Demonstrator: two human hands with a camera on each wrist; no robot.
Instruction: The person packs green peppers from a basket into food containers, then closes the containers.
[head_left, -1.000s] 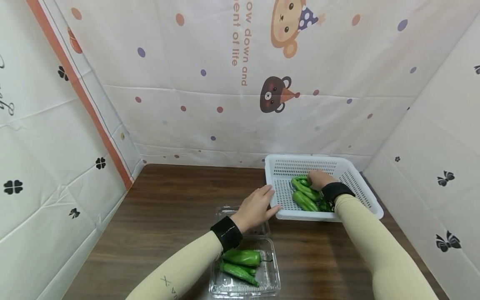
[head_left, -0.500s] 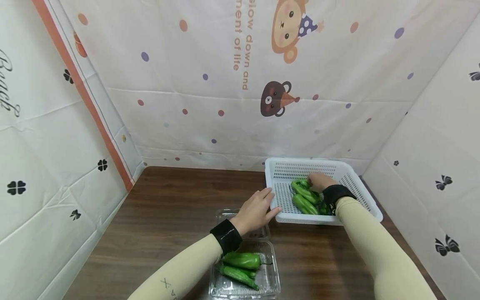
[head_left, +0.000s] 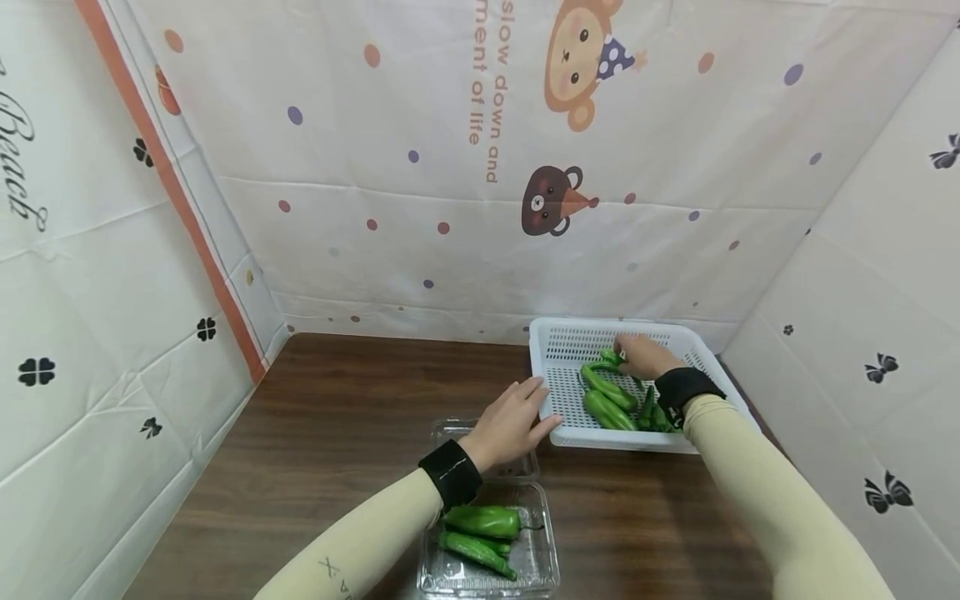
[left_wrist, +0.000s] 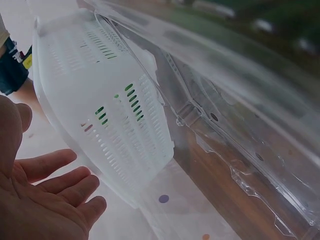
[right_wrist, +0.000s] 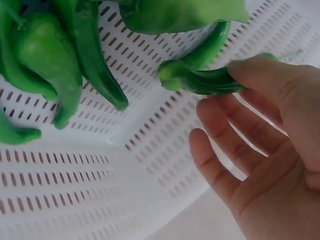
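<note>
My right hand (head_left: 647, 357) is inside the white plastic basket (head_left: 558, 333), pinching a green pepper (right_wrist: 205, 81) between thumb and fingers. In the right wrist view, that pepper lies level across the fingertips, above the slotted wall. Several other green peppers (head_left: 609, 410) rest on the basket floor beside the hand. My left hand (head_left: 506, 427) has its fingers spread at the basket's left rim, over a clear plastic box (head_left: 448, 428). The left wrist view shows its fingers (left_wrist: 65, 185) loosely extended near the basket's outer side, holding nothing; whether they touch the rim I cannot tell.
Nearer to me, a second clear plastic box (head_left: 536, 546) holds several green peppers (head_left: 483, 523). Both boxes and the basket stand on a brown wooden table (head_left: 315, 467). Patterned white sheets (head_left: 405, 242) enclose the back and both sides.
My right hand has risen slightly from the pile and shifted a little right, with a pepper now pinched in its fingers. The left hand stays at the rim. The head view has tilted slightly.
</note>
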